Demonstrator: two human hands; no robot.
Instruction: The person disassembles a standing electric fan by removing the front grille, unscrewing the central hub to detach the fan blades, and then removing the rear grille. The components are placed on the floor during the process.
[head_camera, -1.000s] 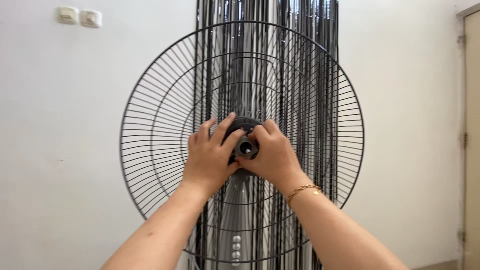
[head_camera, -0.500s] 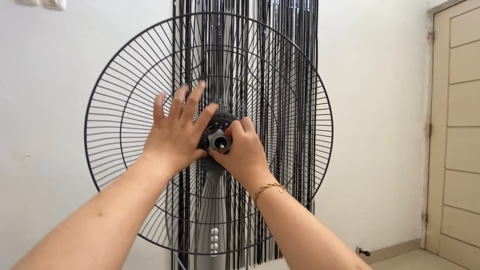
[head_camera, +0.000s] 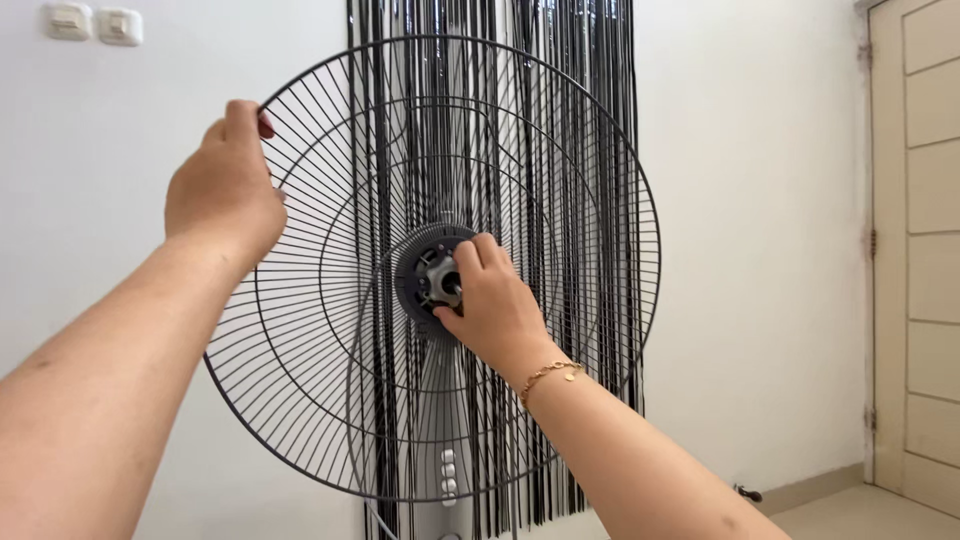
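A round black wire fan guard (head_camera: 560, 150) stands upright on a grey fan stand, with no blades in sight. My left hand (head_camera: 222, 190) grips the guard's rim at the upper left. My right hand (head_camera: 495, 305), with a gold chain bracelet at the wrist, pinches the grey nut (head_camera: 437, 278) on the motor shaft at the guard's dark hub. The guard appears turned slightly, its left side nearer to me.
A black strip curtain (head_camera: 590, 60) hangs behind the fan against a white wall. Two wall switches (head_camera: 95, 22) sit at the upper left. A pale panelled door (head_camera: 925, 250) is at the right. The stand's grey column carries white buttons (head_camera: 450, 470).
My left hand left the hub and moved up and left to grasp the guard's rim. My right hand stayed on the hub nut. The view shifted slightly.
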